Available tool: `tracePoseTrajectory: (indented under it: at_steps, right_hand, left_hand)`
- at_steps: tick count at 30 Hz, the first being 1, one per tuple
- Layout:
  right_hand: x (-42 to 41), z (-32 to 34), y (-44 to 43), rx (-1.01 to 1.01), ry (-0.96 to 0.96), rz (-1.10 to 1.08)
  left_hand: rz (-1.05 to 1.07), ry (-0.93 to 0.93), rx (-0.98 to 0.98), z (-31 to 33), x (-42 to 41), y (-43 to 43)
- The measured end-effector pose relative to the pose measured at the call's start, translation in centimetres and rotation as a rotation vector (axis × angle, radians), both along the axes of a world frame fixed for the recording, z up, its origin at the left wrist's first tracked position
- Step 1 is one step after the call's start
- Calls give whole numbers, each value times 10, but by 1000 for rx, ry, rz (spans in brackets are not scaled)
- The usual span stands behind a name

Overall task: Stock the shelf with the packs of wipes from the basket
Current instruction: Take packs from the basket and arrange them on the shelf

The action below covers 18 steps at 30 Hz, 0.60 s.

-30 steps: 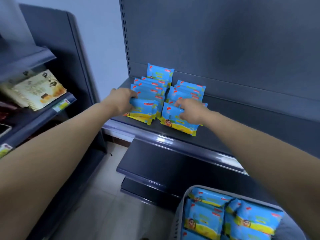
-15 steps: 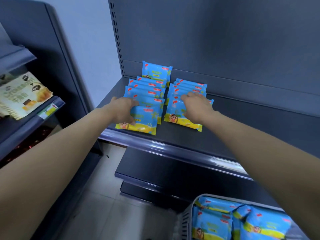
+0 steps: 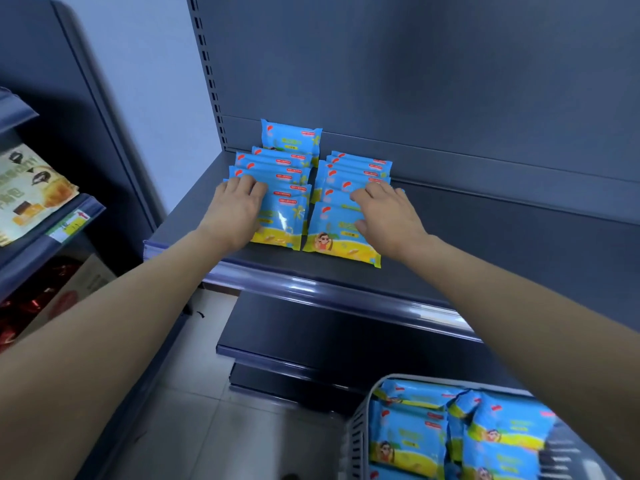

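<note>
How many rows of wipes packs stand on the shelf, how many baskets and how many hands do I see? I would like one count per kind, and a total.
Rows on the shelf: 2 (left row, right row)
Basket: 1
Hands: 2 (left hand, right hand)
Total: 5

Both your bare arms reach forward and upward from the lower corners, nearly straight, converging ahead of you. Your left hand (image 3: pixel 239 211) lies palm down, fingers (image 3: pixel 247 184) together and extended, thumb hidden underneath. Your right hand (image 3: pixel 384 214) is also palm down, fingers slightly curled and spread, thumb angled inward. Neither hand closes a grip; both press flat. The hands stay apart, side by side, wrists level.
</note>
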State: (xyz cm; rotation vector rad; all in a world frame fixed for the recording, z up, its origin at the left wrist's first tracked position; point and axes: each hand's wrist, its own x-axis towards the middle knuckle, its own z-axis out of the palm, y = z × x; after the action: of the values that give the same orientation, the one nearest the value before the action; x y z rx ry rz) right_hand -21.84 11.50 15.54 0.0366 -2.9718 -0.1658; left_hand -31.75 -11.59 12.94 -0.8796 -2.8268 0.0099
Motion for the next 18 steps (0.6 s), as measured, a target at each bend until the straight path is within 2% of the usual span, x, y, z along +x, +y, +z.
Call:
tracePoseTrajectory:
  at_steps: [3, 6, 12, 18]
  right_hand:
    - [15, 2, 4, -24, 21, 17]
    - [35, 4, 11, -56, 51, 32]
    - [89, 8, 32, -55, 128, 60]
    - [170, -4, 66, -15, 179, 85]
  left_hand:
    - [4, 30, -4, 0, 14, 7]
    - [-18, 25, 83, 0, 37, 16]
    - [-203, 50, 293, 11, 100, 62]
    - [-440, 46, 344, 13, 180, 117]
